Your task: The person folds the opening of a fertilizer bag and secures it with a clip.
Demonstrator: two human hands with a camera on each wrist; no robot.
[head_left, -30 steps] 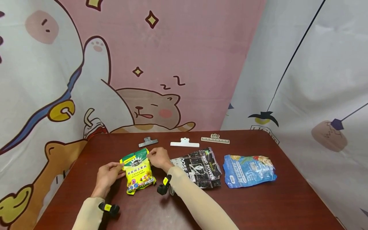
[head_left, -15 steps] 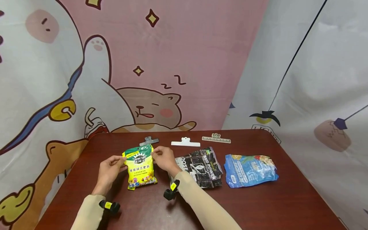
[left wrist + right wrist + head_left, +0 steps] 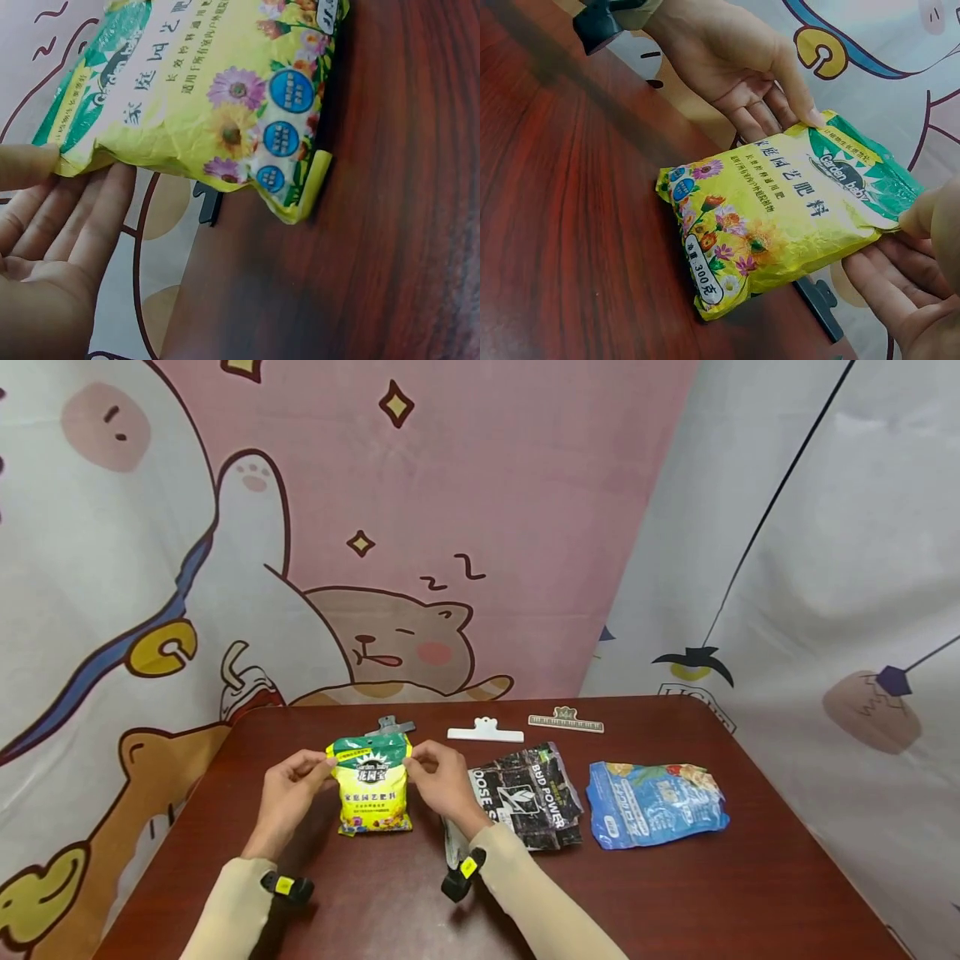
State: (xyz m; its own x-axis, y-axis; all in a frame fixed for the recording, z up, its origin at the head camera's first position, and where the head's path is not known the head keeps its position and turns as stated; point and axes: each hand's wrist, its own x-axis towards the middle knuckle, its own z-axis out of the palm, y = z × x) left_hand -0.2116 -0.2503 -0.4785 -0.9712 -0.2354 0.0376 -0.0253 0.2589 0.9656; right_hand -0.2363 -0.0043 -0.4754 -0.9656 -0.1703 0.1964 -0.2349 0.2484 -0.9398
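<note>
The Garden baby fertilizer bag now tilts more upright, its top corners pinched by the fingers of the left hand and right hand, suggesting two-handed lifting

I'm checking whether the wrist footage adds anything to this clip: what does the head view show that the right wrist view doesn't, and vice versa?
Only the head view: the black bag, blue bag, white clip and ruler-like clip.

Only the right wrist view: a readable "300" on the white label near the lower end of the yellow-and-green bag.

Both: that bag, pinched near its top corners by the left hand and right hand, the dark clip, table and patterned backdrop.
</note>
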